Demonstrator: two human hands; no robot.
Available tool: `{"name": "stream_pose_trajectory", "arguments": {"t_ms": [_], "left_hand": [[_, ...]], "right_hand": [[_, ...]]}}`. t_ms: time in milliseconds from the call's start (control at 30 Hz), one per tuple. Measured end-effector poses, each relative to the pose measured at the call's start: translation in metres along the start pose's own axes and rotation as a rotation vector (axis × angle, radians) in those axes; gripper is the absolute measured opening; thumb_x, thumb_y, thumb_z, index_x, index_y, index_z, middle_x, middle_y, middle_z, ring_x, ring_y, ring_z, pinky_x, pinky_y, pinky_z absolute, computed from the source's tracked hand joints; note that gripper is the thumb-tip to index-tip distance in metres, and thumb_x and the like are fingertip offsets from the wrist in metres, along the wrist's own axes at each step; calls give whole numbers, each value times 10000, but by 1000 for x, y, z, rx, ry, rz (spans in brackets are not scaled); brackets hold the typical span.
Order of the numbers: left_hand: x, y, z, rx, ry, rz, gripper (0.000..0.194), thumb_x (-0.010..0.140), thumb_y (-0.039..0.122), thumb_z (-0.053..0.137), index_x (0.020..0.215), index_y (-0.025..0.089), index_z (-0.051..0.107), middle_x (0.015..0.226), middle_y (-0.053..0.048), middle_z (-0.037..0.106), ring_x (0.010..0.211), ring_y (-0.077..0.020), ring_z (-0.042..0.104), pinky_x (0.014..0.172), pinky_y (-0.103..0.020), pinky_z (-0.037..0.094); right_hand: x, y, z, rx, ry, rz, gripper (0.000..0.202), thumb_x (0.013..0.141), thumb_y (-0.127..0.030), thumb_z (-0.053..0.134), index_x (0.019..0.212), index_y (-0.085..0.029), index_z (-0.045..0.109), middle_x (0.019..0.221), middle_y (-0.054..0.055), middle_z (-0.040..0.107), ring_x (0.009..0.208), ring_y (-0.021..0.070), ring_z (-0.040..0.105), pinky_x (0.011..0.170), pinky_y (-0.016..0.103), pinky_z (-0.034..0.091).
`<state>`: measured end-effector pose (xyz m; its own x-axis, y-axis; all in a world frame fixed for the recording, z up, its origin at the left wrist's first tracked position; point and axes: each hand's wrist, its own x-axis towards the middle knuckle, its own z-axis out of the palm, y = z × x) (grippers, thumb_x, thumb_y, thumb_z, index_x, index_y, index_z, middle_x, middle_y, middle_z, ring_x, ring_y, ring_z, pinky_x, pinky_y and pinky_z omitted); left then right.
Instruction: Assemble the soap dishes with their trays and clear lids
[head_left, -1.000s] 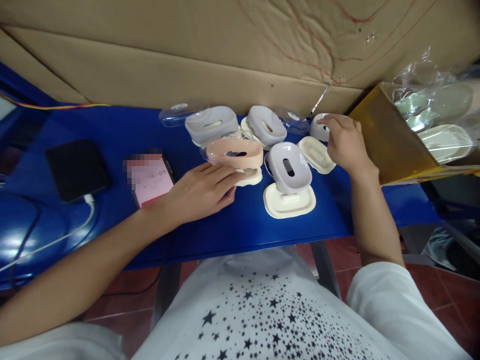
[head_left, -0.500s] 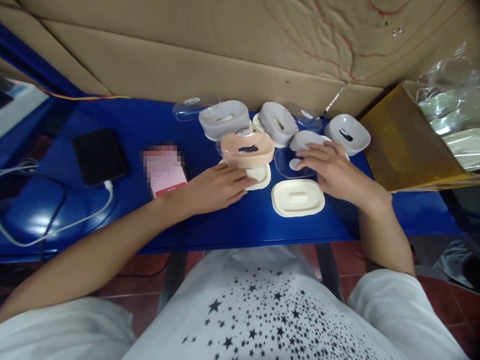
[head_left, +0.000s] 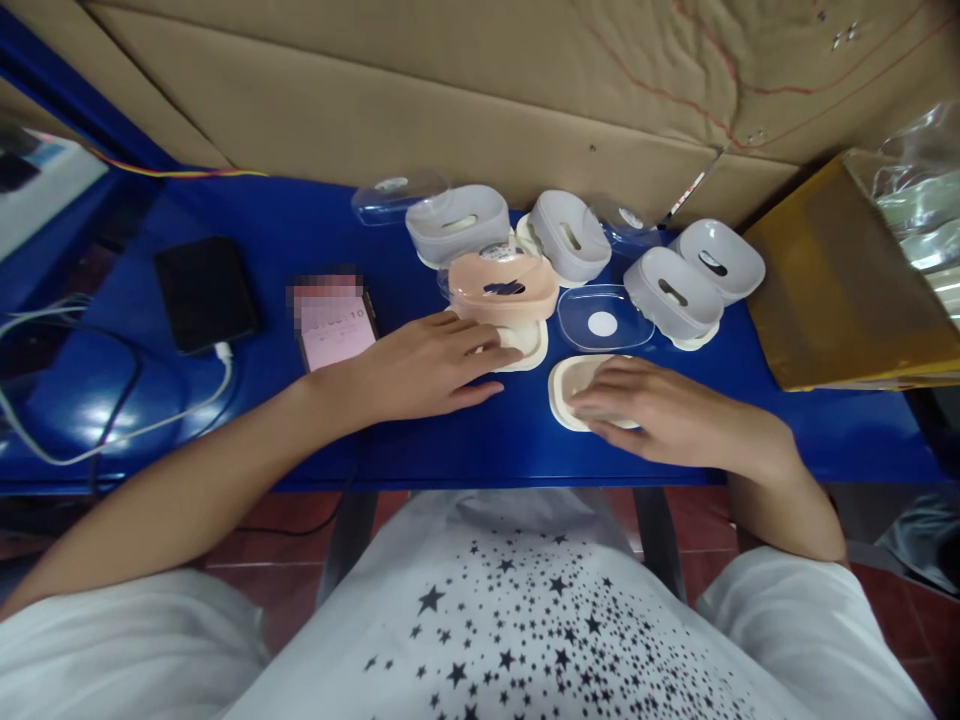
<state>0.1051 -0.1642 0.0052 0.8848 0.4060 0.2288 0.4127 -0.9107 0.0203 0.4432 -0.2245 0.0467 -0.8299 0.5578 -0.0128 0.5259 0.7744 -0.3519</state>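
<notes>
My left hand (head_left: 435, 365), fingers apart, rests on a cream oval plate (head_left: 534, 345) in front of a peach dish (head_left: 499, 285) with a clear lid leaning against it. My right hand (head_left: 630, 405) has its fingers bent together over another cream oval plate (head_left: 561, 385), on its raised middle; the fingertips partly hide the contact. Behind that plate a clear lid (head_left: 574, 320) with a white round sticker lies flat. Grey oval dishes with slots stand behind: one at the left (head_left: 457, 228), one in the middle (head_left: 568, 238) and two touching at the right (head_left: 673, 293).
On the left lie a phone (head_left: 337, 335), a black box (head_left: 205, 295) with a white cable, and a power strip (head_left: 52, 190). An open cardboard box (head_left: 847, 290) with clear lids stands at the right. A pen (head_left: 686, 195) leans at the back.
My right hand has left the grey dish at the right and moved toward me onto the near cream plate. That grey dish now sits beside the other one. My left hand has barely moved.
</notes>
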Motion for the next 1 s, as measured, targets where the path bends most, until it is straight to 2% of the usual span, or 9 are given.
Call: {"name": "stream_pose_trajectory", "arguments": {"t_ms": [67, 167, 300, 367, 467, 533, 700, 867, 1000], "left_hand": [[1, 8, -1, -32, 9, 56, 406, 1137, 401, 645, 1501, 230, 701, 1342, -135, 782, 1251, -302, 754, 1109, -436, 597], [3, 24, 1, -89, 16, 163, 400, 1114, 451, 692, 1452, 237, 714, 1495, -143, 720, 1325, -309, 714, 1120, -437, 578], [2, 37, 7, -125, 6, 255, 349, 1116, 464, 702, 1354, 211, 737, 1457, -130, 752, 1304, -300, 719, 1116, -430, 555], [2, 35, 6, -113, 2, 248, 330, 1133, 490, 669, 1304, 218, 746, 1423, -122, 768, 1298, -297, 724, 1129, -434, 537], [2, 23, 0, -57, 71, 164, 321, 1156, 502, 612, 1262, 233, 751, 1435, -114, 764, 1316, -308, 717, 1163, -477, 512], [1, 10, -5, -6, 138, 31, 303, 1163, 451, 591, 1324, 242, 738, 1448, -122, 754, 1330, -331, 709, 1161, -531, 510], [0, -19, -4, 26, 164, -294, 377, 1103, 413, 654, 1462, 300, 682, 1649, -147, 598, 1504, -458, 575, 1209, -724, 434], [4, -15, 1, 80, 123, -318, 384, 1128, 319, 584, 1499, 239, 639, 1782, -175, 447, 1601, -470, 488, 1280, -747, 382], [7, -8, 2, 144, 169, -293, 272, 1166, 319, 523, 1334, 219, 711, 1738, -137, 522, 1574, -431, 534, 1290, -722, 390]], "right_hand": [[7, -4, 6, 86, -2, -96, 234, 1138, -255, 602, 1313, -247, 757, 1329, 61, 820, 1284, 248, 744, 1125, 459, 590], [15, -3, 9, 192, 79, -152, 251, 1163, -246, 564, 1343, -263, 738, 1310, 38, 828, 1226, 203, 762, 1055, 398, 618], [19, 15, 9, -87, 297, 25, 274, 1163, -240, 525, 1301, -248, 762, 1308, 91, 823, 1245, 267, 756, 1075, 480, 567], [20, 28, 11, -229, 322, 113, 285, 1163, -281, 519, 1291, -239, 771, 1339, 111, 814, 1279, 304, 743, 1093, 505, 531], [22, 43, 18, -294, 283, 165, 319, 1168, -333, 495, 1245, -227, 786, 1263, 116, 833, 1208, 315, 762, 1086, 506, 508], [24, 47, 22, -295, 277, 179, 335, 1167, -337, 485, 1253, -223, 788, 1223, 119, 840, 1178, 320, 766, 1098, 516, 496], [34, 43, 33, -200, 334, 185, 464, 1161, -317, 453, 1590, -255, 617, 1563, 132, 715, 1464, 335, 643, 1222, 548, 432], [38, 48, 42, -190, 317, 207, 508, 1158, -283, 418, 1643, -274, 567, 1626, 144, 667, 1502, 345, 618, 1245, 584, 406], [37, 45, 40, -240, 381, 231, 570, 1158, -396, 484, 1719, -290, 469, 1765, 157, 516, 1622, 396, 486, 1275, 635, 373]]}}
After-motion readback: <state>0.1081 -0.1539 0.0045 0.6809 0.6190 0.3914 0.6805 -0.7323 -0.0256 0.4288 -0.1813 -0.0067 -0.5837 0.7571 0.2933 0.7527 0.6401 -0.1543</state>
